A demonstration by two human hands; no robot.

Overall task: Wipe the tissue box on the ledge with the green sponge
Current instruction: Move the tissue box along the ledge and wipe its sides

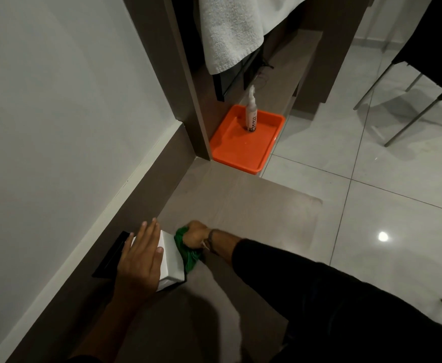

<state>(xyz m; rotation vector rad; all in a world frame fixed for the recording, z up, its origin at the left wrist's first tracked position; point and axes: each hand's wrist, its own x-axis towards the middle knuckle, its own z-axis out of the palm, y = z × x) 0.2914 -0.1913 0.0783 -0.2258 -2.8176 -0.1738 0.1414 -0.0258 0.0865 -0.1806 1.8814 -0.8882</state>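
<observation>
Farther back, orange tray (pixel 240 150) w/ upright bottle (pixel 251 115).

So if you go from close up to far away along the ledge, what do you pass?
Tissue box with the sponge → orange tray → bottle standing in it → white towel.

Dim, even indoor light is seen; a bright lamp glare is reflected on the glossy floor (pixel 383 236), soft shadows are cast below, and edges are bent by wide-angle distortion.
</observation>
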